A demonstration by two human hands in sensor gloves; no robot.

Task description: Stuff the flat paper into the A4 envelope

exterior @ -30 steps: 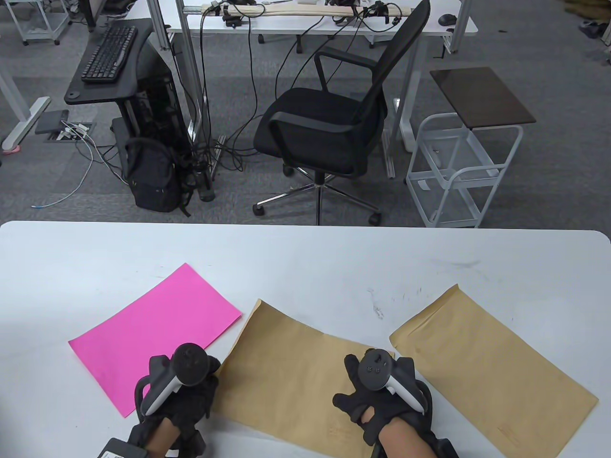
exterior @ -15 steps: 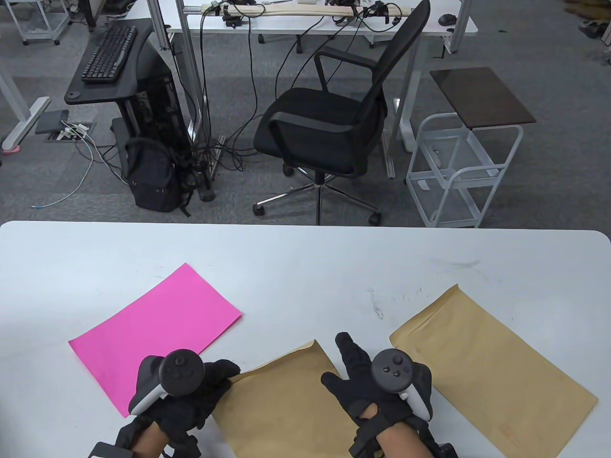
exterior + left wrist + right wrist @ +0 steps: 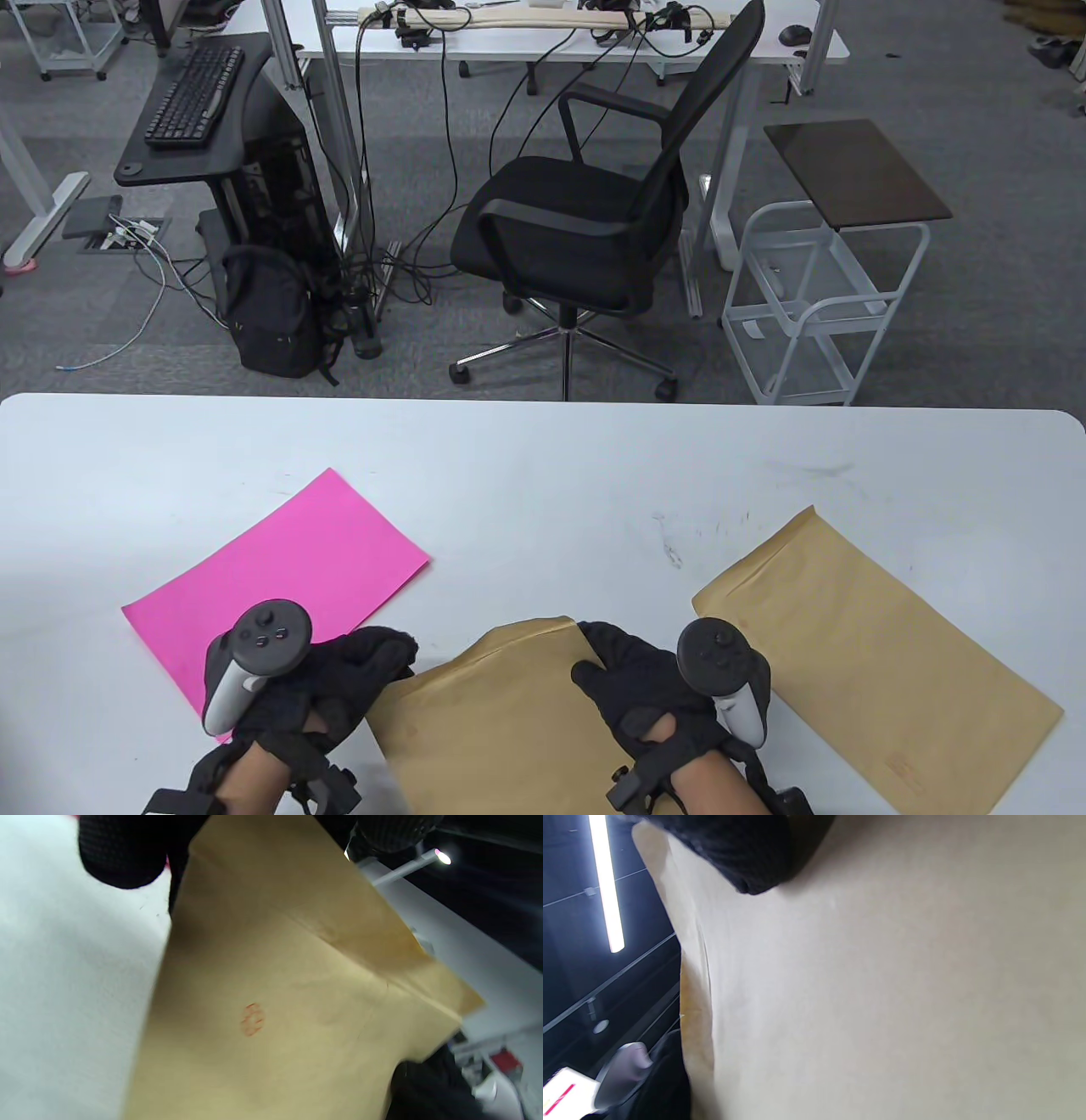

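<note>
While both hands (image 3: 339,688) grip envelope (image 3: 501,722), red stamp (image 3: 253,1020) unreadable, pink paper (image 3: 280,586) beside.

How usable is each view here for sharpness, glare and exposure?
Table view: sharp, evenly lit, the held envelope clear. Left wrist view: motion-blurred, a lamp flaring. Right wrist view: envelope paper fills the frame, pale and soft, beside a bright ceiling light strip.
</note>
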